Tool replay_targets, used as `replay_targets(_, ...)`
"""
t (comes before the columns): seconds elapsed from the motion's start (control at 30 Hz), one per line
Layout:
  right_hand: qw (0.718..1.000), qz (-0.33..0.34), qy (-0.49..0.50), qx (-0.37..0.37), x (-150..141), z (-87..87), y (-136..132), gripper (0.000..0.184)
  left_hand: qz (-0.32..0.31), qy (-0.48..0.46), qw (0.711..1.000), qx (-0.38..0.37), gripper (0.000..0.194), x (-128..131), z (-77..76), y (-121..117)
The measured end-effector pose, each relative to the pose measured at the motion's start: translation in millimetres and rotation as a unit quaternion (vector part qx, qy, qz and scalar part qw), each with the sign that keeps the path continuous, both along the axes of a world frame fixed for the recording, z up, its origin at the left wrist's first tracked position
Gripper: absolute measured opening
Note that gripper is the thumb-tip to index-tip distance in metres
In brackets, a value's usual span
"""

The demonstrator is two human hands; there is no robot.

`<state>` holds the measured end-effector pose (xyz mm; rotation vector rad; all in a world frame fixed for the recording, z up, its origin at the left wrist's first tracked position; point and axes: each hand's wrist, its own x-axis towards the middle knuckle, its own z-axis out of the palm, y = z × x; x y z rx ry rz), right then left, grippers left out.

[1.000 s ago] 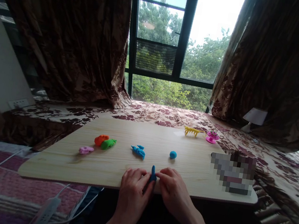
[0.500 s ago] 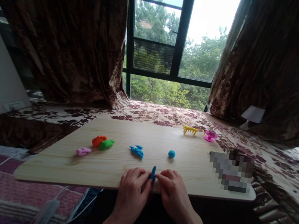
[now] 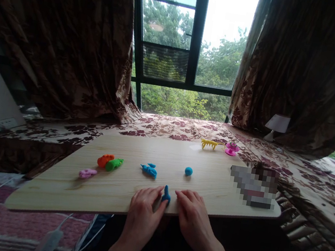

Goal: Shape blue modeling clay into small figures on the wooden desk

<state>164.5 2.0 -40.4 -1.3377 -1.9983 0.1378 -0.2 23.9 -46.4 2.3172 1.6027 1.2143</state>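
My left hand pinches a blue modelling clay piece near the table's front edge. The piece has a slim upright stem and a wider lower part, partly covered by my fingers. My right hand is just to its right, fingers loosely bent, not touching it, with nothing visible in them. Beyond my hands lie a blue clay ball and a blue clay figure with small projecting parts.
On the table's left side are orange, green and pink clay pieces. A yellow legged figure and a pink stand-shaped piece are at the far edge. A pixelated object lies at right.
My right hand has come away from the blue clay piece, leaving a small gap. More of the piece's lower part shows. The whole view has shifted slightly.
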Motion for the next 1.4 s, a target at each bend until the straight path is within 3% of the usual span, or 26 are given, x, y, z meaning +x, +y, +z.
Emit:
replay_targets(0.33,0.999,0.003,0.037,0.005,4,-3.3,3,0.033,-0.02,0.017,1.0,-0.014,0.014,8,14.2,4)
replay_targets(0.8,1.0,-0.008,0.022,0.016,4,-1.3,1,0.03,-0.027,0.034,0.999,-0.022,0.016,7,15.0,4)
replay_targets(1.23,1.0,0.003,0.007,-0.006,-12,2.4,-6,0.051,-0.043,0.027,0.998,-0.036,0.015,4,12.5,-1)
replay_targets(1.4,1.0,0.015,0.02,-0.008,0,3.2,-2,0.047,-0.044,0.03,0.998,-0.02,0.021,1,7.4,0)
